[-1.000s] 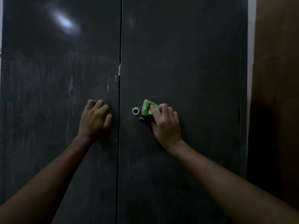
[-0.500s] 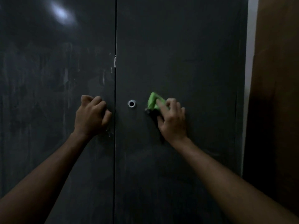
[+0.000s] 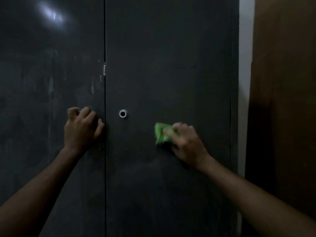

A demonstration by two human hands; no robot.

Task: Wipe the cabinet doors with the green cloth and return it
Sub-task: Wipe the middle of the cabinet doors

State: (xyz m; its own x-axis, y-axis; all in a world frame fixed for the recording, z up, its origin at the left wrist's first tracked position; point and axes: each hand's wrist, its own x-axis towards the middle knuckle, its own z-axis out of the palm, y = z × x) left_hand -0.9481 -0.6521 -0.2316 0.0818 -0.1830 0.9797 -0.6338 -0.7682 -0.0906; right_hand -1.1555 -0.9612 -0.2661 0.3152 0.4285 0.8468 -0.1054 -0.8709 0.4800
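Two dark grey cabinet doors fill the view, the left door [image 3: 51, 100] streaked with pale smears and the right door [image 3: 171, 65] plainer. My right hand [image 3: 186, 142] holds a bunched green cloth [image 3: 160, 134] against the right door, below and to the right of a round metal keyhole [image 3: 123, 113]. The cloth and fingers are motion-blurred. My left hand [image 3: 82, 127] rests on the left door just beside the centre seam [image 3: 105, 168], its fingers curled and holding nothing.
A pale wall strip [image 3: 244, 82] runs along the cabinet's right edge. Beyond it stands a brown wooden panel [image 3: 287, 100]. A light reflection [image 3: 51, 14] glares on the upper left door.
My right hand has slid the green cloth from beside the keyhole to the right and downward across the right door. My left hand has stayed by the seam.
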